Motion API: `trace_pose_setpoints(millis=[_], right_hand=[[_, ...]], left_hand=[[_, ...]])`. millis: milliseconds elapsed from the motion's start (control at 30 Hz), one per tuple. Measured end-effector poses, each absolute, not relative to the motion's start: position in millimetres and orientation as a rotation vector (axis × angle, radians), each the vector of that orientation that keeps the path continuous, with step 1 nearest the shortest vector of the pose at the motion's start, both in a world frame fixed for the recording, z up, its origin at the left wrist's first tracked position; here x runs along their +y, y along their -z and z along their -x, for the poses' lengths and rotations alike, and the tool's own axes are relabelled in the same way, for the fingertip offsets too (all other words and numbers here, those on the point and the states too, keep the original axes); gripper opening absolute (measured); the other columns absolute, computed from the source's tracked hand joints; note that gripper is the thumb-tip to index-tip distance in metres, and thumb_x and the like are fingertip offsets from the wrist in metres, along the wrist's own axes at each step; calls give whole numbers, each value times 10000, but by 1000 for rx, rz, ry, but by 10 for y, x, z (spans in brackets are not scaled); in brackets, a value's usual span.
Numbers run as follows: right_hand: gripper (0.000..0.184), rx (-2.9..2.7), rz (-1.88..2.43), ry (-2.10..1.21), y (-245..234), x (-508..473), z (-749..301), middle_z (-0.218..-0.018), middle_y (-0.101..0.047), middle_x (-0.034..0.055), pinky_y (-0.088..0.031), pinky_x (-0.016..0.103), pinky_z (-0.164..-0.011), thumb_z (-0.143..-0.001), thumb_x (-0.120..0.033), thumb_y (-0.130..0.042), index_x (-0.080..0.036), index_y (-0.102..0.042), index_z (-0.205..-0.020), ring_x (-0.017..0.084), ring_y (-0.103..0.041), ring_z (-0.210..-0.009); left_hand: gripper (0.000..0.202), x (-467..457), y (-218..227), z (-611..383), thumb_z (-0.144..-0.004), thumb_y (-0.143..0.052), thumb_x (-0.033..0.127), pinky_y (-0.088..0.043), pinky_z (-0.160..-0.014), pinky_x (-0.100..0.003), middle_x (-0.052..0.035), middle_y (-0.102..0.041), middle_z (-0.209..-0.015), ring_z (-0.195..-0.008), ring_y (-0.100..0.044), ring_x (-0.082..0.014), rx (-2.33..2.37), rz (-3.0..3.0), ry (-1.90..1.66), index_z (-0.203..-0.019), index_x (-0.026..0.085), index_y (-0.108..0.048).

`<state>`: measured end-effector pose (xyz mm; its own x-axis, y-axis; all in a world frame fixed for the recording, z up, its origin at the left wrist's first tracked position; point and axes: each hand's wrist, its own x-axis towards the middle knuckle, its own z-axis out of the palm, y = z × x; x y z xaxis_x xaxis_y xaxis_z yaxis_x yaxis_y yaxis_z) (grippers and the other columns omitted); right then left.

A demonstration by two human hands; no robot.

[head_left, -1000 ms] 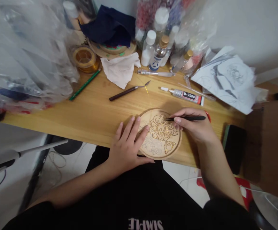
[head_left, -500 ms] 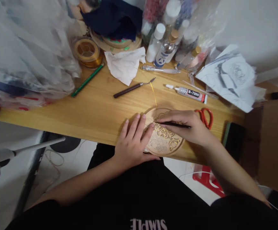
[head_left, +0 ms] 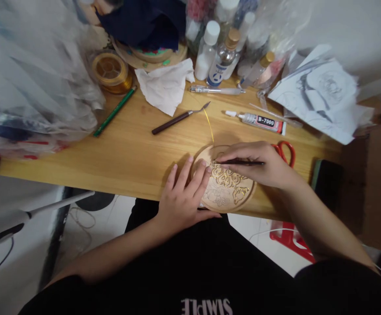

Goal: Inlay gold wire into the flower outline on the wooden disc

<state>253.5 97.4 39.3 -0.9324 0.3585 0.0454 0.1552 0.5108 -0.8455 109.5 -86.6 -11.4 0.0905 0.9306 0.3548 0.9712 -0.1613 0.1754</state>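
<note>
A round wooden board lies at the table's front edge, with a drawn floral pattern partly outlined in gold wire. My left hand holds the board at its left side, fingers spread over the rim and thumb along the near edge. In my right hand is a slim dark tool, apparently tweezers, pinched with the tip down on the pattern. My right fingers hide part of the board's upper right. A loose yellow wire trails from behind the board towards a brown-handled spatula tool.
Red-handled scissors lie right of my right hand. Beyond are a B-7000 glue tube, a pen, a tissue, a green pencil, a gold wire spool, bottles and paper sheets.
The tool's tip has shifted slightly up and right on the pattern, and its shaft lies more level. My left fingertips have moved a little. The whole view has shifted slightly.
</note>
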Motion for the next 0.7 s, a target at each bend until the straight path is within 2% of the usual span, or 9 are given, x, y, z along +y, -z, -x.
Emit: trace_pose_setpoints(millis=[267, 433, 700], right_hand=[[172, -2511, 608, -1324, -464, 1008, -2605, -964, -765, 53, -574, 285, -779, -878, -260, -663, -197, -724, -1025, 153, -718, -852], [159, -2620, 429, -1339, -498, 1021, -2563, -1035, -750, 74, -553, 293, -817, -911, -253, -621, -177, -711, -1018, 162, -704, -940], [152, -2720, 292, -1313, -513, 1048, -2469, -1001, -751, 84, -531, 250, -758, -928, -230, -586, -143, -707, -959, 151, -708, -888]], left_hand=[[848, -843, 88, -1037, -892, -353, 759, -309, -1129, -496, -112, -565, -1409, -1339, -458, -366, -1849, 2365, 542, -1296, 51, -591], [803, -821, 81, -1020, -899, -375, 741, -337, -1110, -488, -115, -594, -1375, -1317, -487, -358, -1817, 2392, 546, -1259, 67, -621], [808, -769, 34, -999, -947, -304, 695, -346, -1100, -471, -150, -631, -1315, -1285, -519, -338, -1775, 2430, 543, -1224, 8, -625]])
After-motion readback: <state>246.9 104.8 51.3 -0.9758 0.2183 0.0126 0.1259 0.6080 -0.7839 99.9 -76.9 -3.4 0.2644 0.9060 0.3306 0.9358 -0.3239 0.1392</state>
